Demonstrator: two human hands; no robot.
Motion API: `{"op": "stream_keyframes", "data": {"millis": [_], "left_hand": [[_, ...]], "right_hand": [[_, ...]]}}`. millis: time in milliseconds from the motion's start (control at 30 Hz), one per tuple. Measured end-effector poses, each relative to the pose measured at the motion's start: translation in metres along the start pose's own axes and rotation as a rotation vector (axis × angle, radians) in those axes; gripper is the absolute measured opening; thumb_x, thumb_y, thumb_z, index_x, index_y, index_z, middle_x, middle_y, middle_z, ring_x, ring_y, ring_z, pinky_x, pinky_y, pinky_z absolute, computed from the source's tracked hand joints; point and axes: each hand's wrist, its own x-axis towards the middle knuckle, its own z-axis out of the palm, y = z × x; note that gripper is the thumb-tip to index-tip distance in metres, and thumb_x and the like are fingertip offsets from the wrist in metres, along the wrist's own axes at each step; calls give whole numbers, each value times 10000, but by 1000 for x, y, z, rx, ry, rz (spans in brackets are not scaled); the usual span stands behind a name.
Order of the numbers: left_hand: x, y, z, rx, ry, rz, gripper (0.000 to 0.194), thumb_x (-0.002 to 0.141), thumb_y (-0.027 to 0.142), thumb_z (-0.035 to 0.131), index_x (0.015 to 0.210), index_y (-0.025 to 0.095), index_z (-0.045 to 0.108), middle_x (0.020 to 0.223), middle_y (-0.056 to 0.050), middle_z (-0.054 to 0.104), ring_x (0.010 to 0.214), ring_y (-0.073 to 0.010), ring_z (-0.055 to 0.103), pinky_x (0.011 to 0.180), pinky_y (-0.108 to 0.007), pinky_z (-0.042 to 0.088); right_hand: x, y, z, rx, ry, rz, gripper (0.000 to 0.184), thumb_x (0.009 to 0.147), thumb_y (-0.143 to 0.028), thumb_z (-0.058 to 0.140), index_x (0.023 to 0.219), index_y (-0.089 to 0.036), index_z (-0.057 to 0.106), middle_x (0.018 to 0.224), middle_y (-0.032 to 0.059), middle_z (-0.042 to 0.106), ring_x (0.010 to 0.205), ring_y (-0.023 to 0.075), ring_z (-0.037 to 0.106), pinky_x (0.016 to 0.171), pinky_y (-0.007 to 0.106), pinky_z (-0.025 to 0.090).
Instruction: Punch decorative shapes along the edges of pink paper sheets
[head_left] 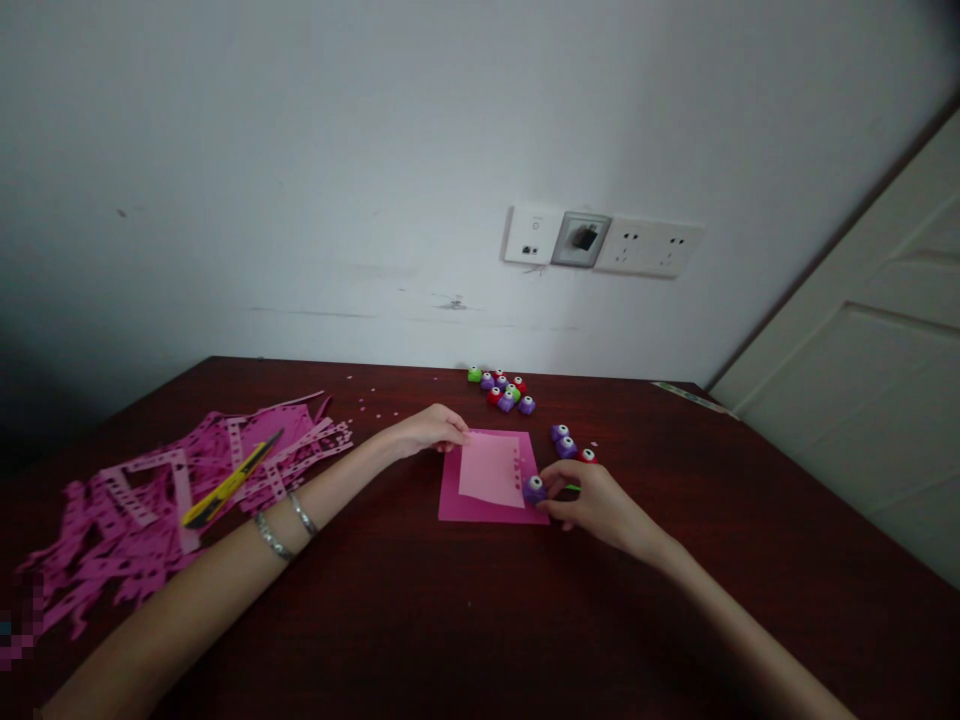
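Because behind right hand (598, 497), red punch (587, 455) part-hidden

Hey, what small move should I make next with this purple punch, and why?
I'd probably press the purple craft punch: your right hand has it at the light pink sheet's lower right edge, where a row of small holes runs upward, and your left hand is at the top left corner.

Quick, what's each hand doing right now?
Left hand: closed, holding the pale pink sheet by its corner.
Right hand: closed, holding a purple punch.
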Motion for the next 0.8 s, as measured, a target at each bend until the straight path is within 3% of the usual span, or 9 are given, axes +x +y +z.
{"op": "stream_keyframes", "data": {"millis": [333,567,800], "left_hand": [[-7,9,6,-16,-13,-1,158,602,250,667,680,117,636,511,20,512,482,-69,410,489,-242,280],[-3,2,10,-34,-1,48,150,607,236,658,674,105,630,479,30,503,454,-64,401,469,-233,277],[0,-3,16,21,91,72,153,614,247,657,686,116,624,478,31,524,448,-71,421,457,-223,294]], "right_hand": [[0,1,2,-11,-18,-51,236,695,-199,646,922,-138,625,830,37,586,601,100,557,454,193,527],[-1,1,3,-25,-34,-108,241,706,-197,627,938,-130,624,836,43,594,603,106,560,453,210,536],[1,4,5,-93,-38,-140,234,721,-204,626,945,-137,635,857,49,598,637,115,566,436,192,526]]}}
